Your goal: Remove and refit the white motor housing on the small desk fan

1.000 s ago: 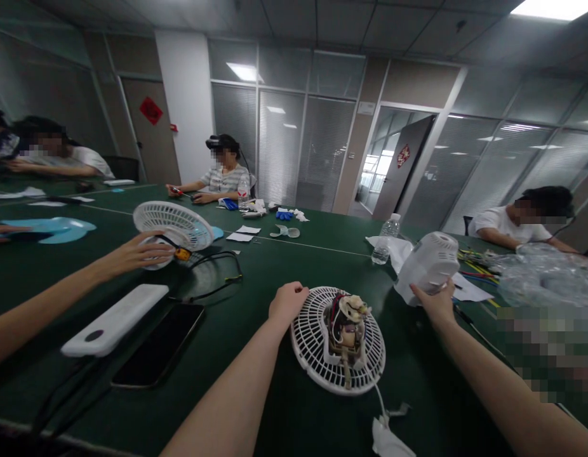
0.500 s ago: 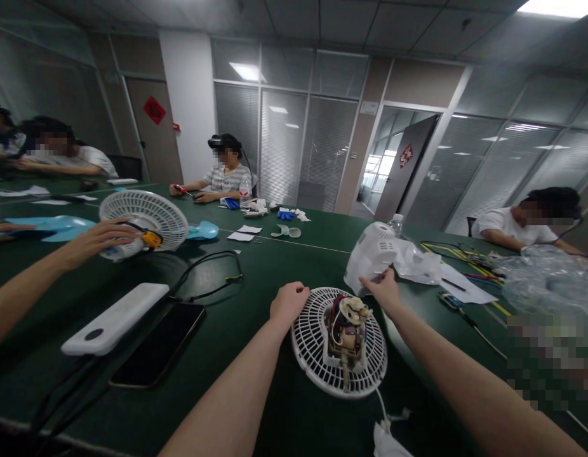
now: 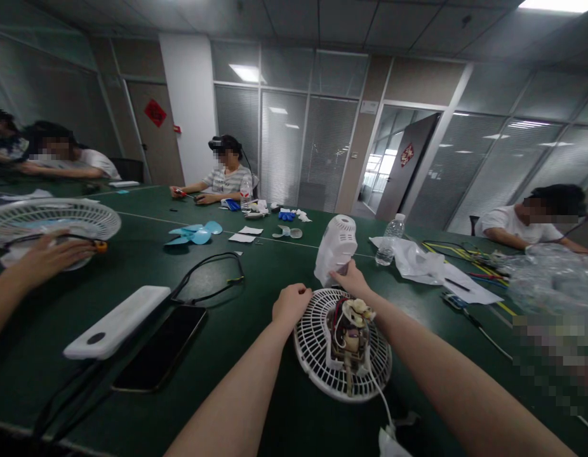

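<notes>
A round white fan grille [image 3: 310,346] lies in front of me, with an uncovered motor assembly [image 3: 352,336] at its middle and a white cord trailing from it. My left hand [image 3: 291,306] is closed at the grille's upper left rim, fingers curled over the edge. Just beyond the grille, my right hand [image 3: 352,280] grips the lower part of a white plastic fan housing [image 3: 338,247], which has vent slots near its top. The housing stands roughly upright, leaning slightly. My right fingertips are partly hidden against it.
To the left lie a phone [image 3: 160,349], a white power bank [image 3: 117,322] and a black cable [image 3: 177,282]. A co-worker's hand [image 3: 60,251] is at another fan grille [image 3: 101,219]. Light-blue fan blades [image 3: 193,233] lie beyond; a plastic bottle [image 3: 390,240] stands right of the housing.
My right hand has moved left with the housing, uncovering the bottle. My left hand stays at the rim. The co-worker's grille has shifted left, baring the blue blades.
</notes>
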Demonstrator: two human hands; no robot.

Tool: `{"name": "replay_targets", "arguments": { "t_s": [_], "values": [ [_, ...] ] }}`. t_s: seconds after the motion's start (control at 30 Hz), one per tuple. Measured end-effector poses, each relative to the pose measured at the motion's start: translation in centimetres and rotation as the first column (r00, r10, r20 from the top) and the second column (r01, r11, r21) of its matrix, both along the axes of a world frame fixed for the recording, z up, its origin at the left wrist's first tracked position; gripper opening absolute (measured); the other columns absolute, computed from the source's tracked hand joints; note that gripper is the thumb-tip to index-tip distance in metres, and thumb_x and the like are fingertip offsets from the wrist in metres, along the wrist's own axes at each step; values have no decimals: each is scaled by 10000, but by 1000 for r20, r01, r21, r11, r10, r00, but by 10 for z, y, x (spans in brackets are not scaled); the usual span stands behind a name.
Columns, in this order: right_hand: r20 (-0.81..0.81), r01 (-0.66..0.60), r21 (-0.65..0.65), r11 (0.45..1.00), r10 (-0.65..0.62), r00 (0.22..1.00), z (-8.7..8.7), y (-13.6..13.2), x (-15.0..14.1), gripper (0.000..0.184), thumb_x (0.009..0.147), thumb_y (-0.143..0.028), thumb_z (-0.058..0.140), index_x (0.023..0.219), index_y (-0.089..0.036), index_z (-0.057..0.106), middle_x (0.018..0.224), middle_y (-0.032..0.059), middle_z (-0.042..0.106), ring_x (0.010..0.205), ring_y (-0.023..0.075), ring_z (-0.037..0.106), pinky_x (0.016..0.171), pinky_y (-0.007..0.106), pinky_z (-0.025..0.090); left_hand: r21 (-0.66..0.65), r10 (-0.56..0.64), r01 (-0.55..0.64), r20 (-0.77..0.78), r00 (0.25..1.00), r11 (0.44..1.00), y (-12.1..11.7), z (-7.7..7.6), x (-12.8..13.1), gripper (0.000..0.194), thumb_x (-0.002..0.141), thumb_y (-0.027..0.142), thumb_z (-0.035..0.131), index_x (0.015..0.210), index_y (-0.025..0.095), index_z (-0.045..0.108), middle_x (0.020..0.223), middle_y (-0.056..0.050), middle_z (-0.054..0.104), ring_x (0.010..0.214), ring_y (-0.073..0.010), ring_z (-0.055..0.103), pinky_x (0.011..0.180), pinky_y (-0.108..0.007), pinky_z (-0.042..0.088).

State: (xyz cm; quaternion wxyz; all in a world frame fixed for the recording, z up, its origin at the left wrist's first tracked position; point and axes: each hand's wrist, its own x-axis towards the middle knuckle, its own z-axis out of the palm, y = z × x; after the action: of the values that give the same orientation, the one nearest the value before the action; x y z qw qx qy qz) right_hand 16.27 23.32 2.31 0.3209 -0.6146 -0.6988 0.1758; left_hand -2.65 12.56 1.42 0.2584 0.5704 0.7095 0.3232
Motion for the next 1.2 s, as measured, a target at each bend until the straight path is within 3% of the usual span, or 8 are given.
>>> {"name": "replay_targets", "arguments": {
  "t_s": [0.17,0.37,0.57,0.83,1.0,1.1,1.2],
  "values": [
    [-28,-42,75,996,45,999,8,-8,1,387,904,-361,558,1240,-175,513,1172,79,602,959,183,621,844,390,517,-1,4,-4,-12,1000,1000,-1,1,0,326,835,482,455,779,278,703,882,-21,720,810,-219,637,646,-285,417],
    [-68,62,336,940,-41,997,44,-21,-4,691,899,-486,428,1457,-177,161,1373,146,475,1125,216,568,939,361,453,7,4,-4,-11,1000,1000,-3,1,1,327,833,489,452,766,275,690,853,-11,714,786,-212,634,628,-280,404],
    [21,77,356,931,-91,996,70,-15,-28,990,731,-600,610,1478,-159,132,1370,208,455,1201,343,515,953,451,429,0,6,-6,-18,1000,1000,-3,0,2,338,845,487,443,734,267,674,837,-4,710,776,-197,633,630,-268,406],
    [36,144,354,924,-168,985,75,-18,-39,881,744,-527,611,1453,-180,219,1264,211,520,1020,373,613,858,501,461,14,4,-3,-25,1000,1000,-4,0,2,337,838,486,438,710,268,660,821,-2,701,767,-197,627,602,-267,384],
    [-37,144,439,887,-142,989,87,-28,-29,801,766,-502,601,1417,-167,276,1284,198,515,1096,350,571,903,472,443,10,7,-7,-36,999,1000,-4,2,3,338,840,488,437,725,267,667,836,-6,705,783,-198,627,599,-263,376],
    [-118,167,488,857,-125,985,94,-42,-15,767,811,-528,544,1414,-161,245,1257,176,542,1064,287,581,885,419,461,6,5,-5,-41,999,1000,-4,3,3,342,846,492,438,735,267,669,857,-3,713,775,-192,630,607,-262,388],
    [-235,182,503,845,-69,970,90,-73,5,720,836,-558,499,1385,-150,274,1129,152,607,906,240,616,789,391,499,-2,7,-7,-56,998,1000,-5,3,2,341,849,490,443,745,262,676,863,-14,718,768,-191,634,615,-263,402]
  ]
}}
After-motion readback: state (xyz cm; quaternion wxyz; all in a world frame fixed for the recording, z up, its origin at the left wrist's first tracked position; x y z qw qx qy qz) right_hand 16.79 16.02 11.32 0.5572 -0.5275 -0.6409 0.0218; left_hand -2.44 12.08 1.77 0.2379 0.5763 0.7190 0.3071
